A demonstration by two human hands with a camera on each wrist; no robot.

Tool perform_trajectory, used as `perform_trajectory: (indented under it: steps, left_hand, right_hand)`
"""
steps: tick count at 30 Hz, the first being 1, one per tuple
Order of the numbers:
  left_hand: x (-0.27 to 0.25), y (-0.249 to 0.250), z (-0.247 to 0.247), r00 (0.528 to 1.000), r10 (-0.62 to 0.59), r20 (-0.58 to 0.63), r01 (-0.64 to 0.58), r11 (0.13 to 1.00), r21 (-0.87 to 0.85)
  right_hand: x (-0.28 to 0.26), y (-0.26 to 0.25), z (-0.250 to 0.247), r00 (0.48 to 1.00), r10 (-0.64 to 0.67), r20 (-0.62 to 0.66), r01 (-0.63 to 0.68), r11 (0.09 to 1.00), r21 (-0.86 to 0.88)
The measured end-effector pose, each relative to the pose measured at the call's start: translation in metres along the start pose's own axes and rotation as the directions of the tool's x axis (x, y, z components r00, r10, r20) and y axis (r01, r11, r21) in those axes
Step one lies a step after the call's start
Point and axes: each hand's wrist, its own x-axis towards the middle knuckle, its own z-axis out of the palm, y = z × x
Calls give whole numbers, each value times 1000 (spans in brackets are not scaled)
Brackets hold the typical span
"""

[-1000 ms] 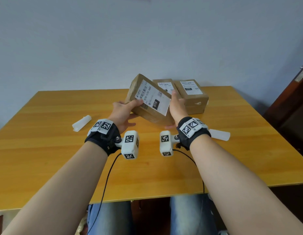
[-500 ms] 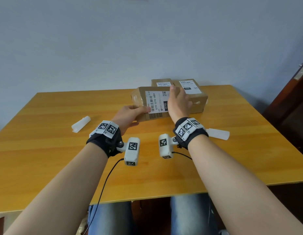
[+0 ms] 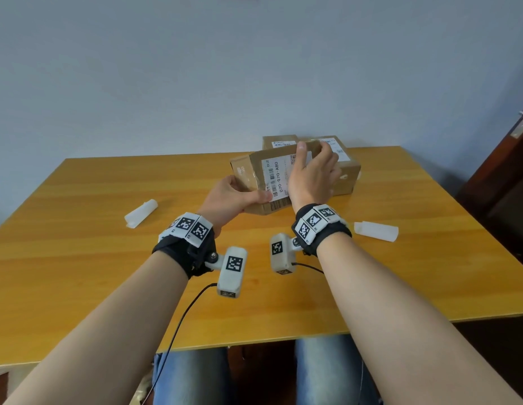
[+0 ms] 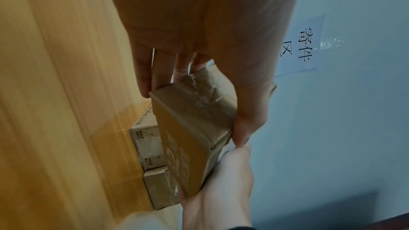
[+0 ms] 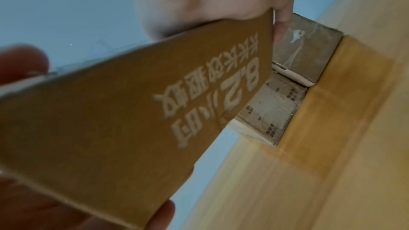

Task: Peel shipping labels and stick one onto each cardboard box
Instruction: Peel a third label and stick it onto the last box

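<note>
Both hands carry one labelled cardboard box (image 3: 254, 176) above the far middle of the wooden table (image 3: 108, 258), tilted, with its shipping label (image 3: 276, 178) facing up toward us. Our left hand (image 3: 231, 197) grips the near left corner, thumb lying along the near edge beside the barcode and fingers curled beneath; the left wrist view confirms this wrap around the taped end. Our right hand (image 3: 311, 176) clasps the right end, fingers hooked over the far top edge and palm covering part of the label. Behind it, two further boxes (image 3: 339, 168) sit side by side at the far edge, each already bearing a white label. Two curled white backing strips lie on the table, one (image 3: 141, 213) at the left and one (image 3: 375, 230) at the right. We judge the labelling itself to be finished for this box, and the step in hand to be setting it down with the others. The next move calls for lowering it level beside or against the pair without knocking them, then releasing both grips. Whether any unlabelled box remains we cannot tell.
</note>
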Motion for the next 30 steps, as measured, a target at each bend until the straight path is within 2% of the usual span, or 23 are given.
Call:
perform_trajectory:
  steps: [4,10,18,20,23,26,30]
  left_hand:
    - [-2,-6,-2,1000,9,24,-9,1000,-3]
    - [-7,-3,-12,998,23,54,-20,998,-62]
    - [-14,-5,-27,994,71,84,-69,997,-26]
    - [-12,-8,-26,996,57,73,-54,998,-38]
    - [-4,-13,-22,1000,17,-3,-18,998,-59]
    - [1,-16,-17,993,-2,-116,1,1000,-9]
    - [0,-17,-9,986,-2,-168,9,999,43]
  right_hand:
    - [3,9,-2,999,23,-24,-22,999,39]
    - [13,11,-6,986,-50,-158,81,977,197]
    - [19,22,-11,987,-61,-149,97,963,253]
    - [20,21,-10,992,-41,-119,68,969,239]
    - [20,17,-8,1000,6,15,-9,971,237]
    - [14,14,-7,996,18,88,-38,972,232]
    - [5,8,-3,979,93,179,-129,972,199]
